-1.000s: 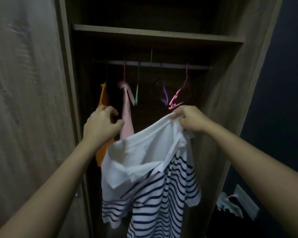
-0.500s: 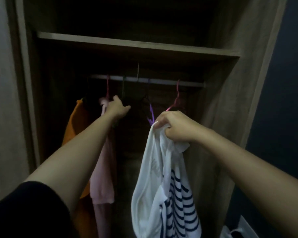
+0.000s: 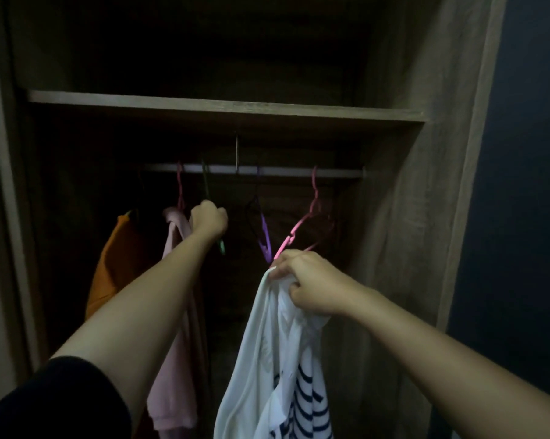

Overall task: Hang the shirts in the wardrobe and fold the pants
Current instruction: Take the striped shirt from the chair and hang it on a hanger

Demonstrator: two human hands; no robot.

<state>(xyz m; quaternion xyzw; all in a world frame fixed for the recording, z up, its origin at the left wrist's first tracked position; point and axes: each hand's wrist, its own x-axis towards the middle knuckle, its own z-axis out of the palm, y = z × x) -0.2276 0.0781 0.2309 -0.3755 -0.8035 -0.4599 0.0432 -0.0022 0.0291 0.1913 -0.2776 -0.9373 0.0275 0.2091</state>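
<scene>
My right hand (image 3: 308,283) grips a white shirt with navy stripes (image 3: 276,369) by its top, and the shirt hangs down in front of the open wardrobe. My left hand (image 3: 208,220) reaches up inside and is closed around a green hanger (image 3: 222,247) that hangs from the rail (image 3: 283,171). Beside it on the rail hang a pink shirt (image 3: 175,359) and an orange shirt (image 3: 118,261). An empty purple hanger (image 3: 264,236) and an empty pink hanger (image 3: 302,226) dangle just above my right hand.
A wooden shelf (image 3: 223,106) runs across the wardrobe above the rail. The wardrobe's right side panel (image 3: 425,217) stands close to my right arm, with a dark blue wall (image 3: 520,185) beyond it. The interior is dim.
My left hand let go of the striped shirt, reached up to the rail and closed on the green hanger. The shirt now hangs from my right hand alone.
</scene>
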